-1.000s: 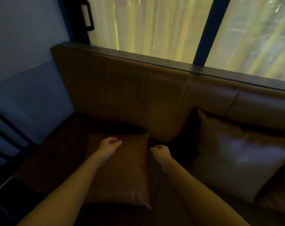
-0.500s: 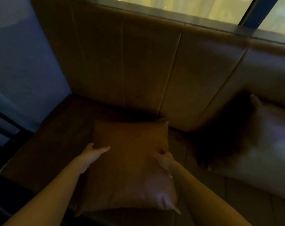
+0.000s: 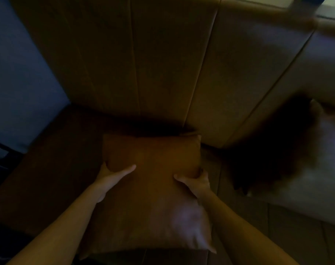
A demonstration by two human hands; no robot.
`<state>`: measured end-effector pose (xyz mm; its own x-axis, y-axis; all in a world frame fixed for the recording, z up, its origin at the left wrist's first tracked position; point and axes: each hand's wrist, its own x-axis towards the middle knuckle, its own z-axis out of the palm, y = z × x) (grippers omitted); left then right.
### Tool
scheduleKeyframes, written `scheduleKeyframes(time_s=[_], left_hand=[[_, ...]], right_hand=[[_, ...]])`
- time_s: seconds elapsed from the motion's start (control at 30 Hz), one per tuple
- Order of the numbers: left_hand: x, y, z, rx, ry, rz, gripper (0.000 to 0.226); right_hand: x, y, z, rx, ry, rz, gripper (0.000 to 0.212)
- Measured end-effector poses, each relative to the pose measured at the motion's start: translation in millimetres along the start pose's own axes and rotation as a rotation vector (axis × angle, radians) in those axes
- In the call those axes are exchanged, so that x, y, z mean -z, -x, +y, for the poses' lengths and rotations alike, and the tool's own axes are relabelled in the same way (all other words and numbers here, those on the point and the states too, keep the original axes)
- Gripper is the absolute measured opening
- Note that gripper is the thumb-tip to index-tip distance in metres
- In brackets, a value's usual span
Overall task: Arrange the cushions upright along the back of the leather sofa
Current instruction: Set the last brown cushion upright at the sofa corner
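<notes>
A brown leather cushion (image 3: 153,190) lies flat on the sofa seat, its far edge close to the tall brown backrest (image 3: 163,60). My left hand (image 3: 111,177) grips its left side, thumb on top and fingers under the edge. My right hand (image 3: 196,181) grips its right side the same way. A second, paler cushion (image 3: 312,165) leans tilted against the backrest at the far right, blurred and partly cut off by the frame.
The dark seat (image 3: 53,165) extends to the left of the held cushion. A blue-grey wall (image 3: 19,77) borders the sofa on the left, with dark bars at the lower left edge. A window ledge shows at the top right.
The view has dropped and closed in on the sofa. Both hands went from hovering loosely closed above the brown cushion to gripping its two sides.
</notes>
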<state>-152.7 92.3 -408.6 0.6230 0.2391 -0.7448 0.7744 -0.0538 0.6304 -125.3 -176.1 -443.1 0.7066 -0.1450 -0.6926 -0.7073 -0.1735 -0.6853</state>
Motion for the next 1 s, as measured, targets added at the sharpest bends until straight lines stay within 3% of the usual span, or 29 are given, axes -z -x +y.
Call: scheduleKeyframes(time_s=[0.13,0.23,0.47,0.6,0.77,0.9,1.0], left_hand=[[-15.5,17.0,28.0,-0.138,0.059,0.025,0.128],[-33.8,30.8,59.5,-0.243,0.113,0.025,0.127],[-86.5,37.5,128.7,-0.383,0.124,-0.017,0.134],[-120.0,25.2,145.1,-0.382,0.165,-0.091,0.119],[-141.5,7.0,133.4,-0.326,0.223,-0.180,0.119],[-144.2,1.7,131.0,-0.364,0.294,-0.146,0.103],[-139.8,2.1,132.1,-0.384,0.302,-0.095,0.108]], right_hand=[[20.2,16.5,-12.2,0.070,-0.058,0.116,0.133],[45.1,31.0,-27.6,0.157,-0.150,0.167,0.143],[113.6,41.4,-57.2,0.320,-0.267,0.314,0.134],[150.5,27.4,-65.7,0.308,-0.279,0.291,0.133],[168.2,5.3,-68.0,0.259,-0.189,0.218,0.129],[166.1,-0.1,-66.5,0.254,-0.233,0.200,0.125],[161.8,1.5,-64.2,0.286,-0.260,0.194,0.123]])
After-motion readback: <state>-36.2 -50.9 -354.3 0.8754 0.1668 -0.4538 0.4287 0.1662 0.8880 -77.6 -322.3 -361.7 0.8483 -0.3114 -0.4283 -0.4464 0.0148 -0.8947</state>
